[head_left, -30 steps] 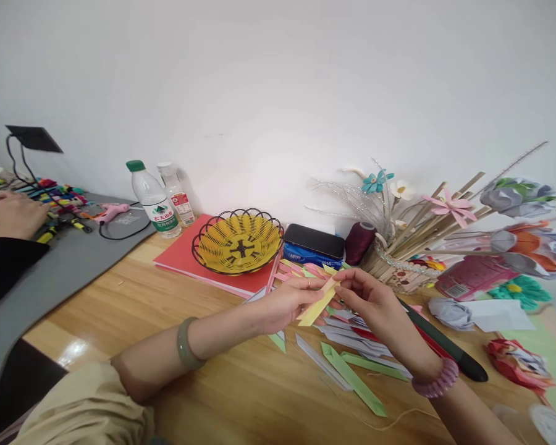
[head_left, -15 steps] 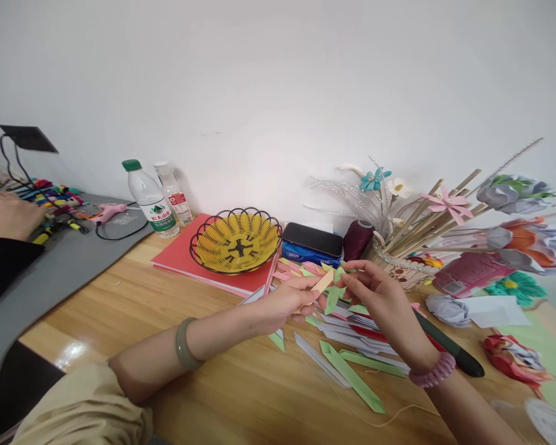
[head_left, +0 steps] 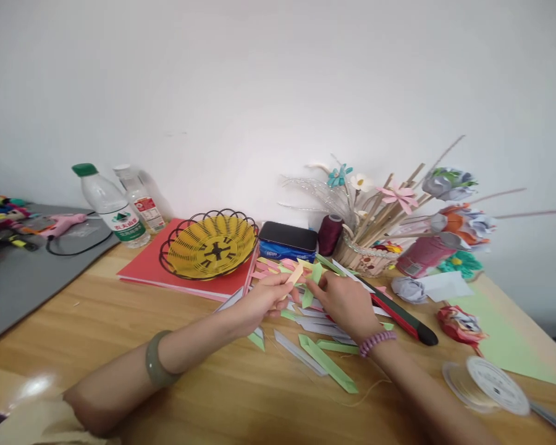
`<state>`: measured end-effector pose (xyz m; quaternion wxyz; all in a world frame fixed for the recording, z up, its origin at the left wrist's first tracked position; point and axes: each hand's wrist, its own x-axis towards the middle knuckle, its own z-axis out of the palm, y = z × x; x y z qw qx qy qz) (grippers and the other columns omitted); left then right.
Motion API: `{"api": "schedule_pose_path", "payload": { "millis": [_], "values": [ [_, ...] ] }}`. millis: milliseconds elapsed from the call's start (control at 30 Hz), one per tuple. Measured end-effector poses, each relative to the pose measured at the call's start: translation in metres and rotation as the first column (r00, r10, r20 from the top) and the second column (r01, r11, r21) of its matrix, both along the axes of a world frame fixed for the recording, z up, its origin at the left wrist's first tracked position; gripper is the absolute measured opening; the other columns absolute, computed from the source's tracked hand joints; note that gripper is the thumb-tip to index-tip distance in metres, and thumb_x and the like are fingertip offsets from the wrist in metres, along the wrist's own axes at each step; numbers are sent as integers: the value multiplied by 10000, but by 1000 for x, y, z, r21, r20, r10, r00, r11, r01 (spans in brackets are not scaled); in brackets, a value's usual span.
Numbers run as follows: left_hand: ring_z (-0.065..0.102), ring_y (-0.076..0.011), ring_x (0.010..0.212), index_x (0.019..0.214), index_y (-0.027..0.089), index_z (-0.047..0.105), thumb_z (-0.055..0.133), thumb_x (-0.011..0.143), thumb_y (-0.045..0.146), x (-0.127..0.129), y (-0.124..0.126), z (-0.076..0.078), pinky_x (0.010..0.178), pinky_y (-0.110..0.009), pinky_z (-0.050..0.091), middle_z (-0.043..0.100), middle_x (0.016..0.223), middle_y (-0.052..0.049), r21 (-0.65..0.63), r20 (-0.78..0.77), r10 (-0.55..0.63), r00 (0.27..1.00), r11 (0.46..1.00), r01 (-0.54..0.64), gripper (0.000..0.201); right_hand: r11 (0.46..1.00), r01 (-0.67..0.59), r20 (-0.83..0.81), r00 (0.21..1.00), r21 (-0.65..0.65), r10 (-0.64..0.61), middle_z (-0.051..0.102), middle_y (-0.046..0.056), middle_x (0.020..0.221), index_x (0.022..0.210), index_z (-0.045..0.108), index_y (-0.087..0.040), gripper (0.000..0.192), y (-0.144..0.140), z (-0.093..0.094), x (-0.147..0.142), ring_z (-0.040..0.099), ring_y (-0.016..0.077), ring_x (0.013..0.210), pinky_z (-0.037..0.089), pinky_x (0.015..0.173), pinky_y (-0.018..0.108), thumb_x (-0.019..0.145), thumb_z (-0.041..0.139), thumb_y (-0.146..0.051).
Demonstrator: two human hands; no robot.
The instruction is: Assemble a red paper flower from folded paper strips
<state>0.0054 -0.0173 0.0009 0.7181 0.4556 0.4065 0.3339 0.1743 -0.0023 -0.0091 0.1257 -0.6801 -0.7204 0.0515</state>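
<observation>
A single head-worn camera looks forward and down across a wooden bench (head_left: 120, 321) toward a white wall (head_left: 259, 93) (no second view to compare). Both forearms reach in from the lower edge, the hands close and near centre.

Left hand (head_left: 259, 301) and right hand (head_left: 345, 301) pinch folded paper strips (head_left: 301, 278) above the table (head_left: 120, 327).

Legible markings. Water bottle (head_left: 110, 206), well to the left of the left hand (head_left: 259, 300): green-and-white label with a mountain emblem, its characters too small to read. Blue packet (head_left: 285, 252) beyond both hands: white lettering, illegible.
</observation>
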Motion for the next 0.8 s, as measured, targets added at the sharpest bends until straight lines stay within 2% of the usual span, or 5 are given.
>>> {"api": "schedule_pose_path", "payload": {
  "millis": [167,267,400,600,800],
  "values": [
    [178,-45,447,684,144,521,522,768,346,2,-1,0,441,-201,114,269,505,68,5,-56,4,998,1000,-4,218,1000,-3,-73,997,-21,1,617,61,575,604,568,-201,296,2,0,3,588,219,610,296,519,280,788,447,-398],
    [202,-41,446,690,143,542,549,745,356,3,-1,-1,435,-192,123,311,519,57,6,-53,39,998,999,-39,220,1000,-21,-172,985,-15,18,608,45,581,611,561,-200,232,2,3,4,568,198,605,302,533,274,771,457,-332],
    [357,-50,507,737,147,573,580,719,367,5,0,-6,453,-172,236,455,641,9,12,-34,143,989,990,-143,221,998,-66,-354,933,-3,61,575,6,569,624,538,-204,212,0,11,3,520,159,567,322,553,265,778,454,-322],
    [345,-53,517,660,135,541,597,704,382,4,3,-8,457,-173,254,483,665,-7,20,18,258,966,966,-259,257,987,-150,-659,749,-61,73,520,-23,565,664,508,-194,267,-6,21,-2,491,115,504,376,498,237,808,421,-401],
    [342,-36,510,771,142,570,612,689,358,5,3,-8,457,-173,241,511,752,-9,1,46,298,953,954,-298,235,960,-251,-834,551,-124,37,501,-38,522,637,499,-182,296,-9,25,-8,474,90,463,399,470,221,764,496,-449]
  ]
}}
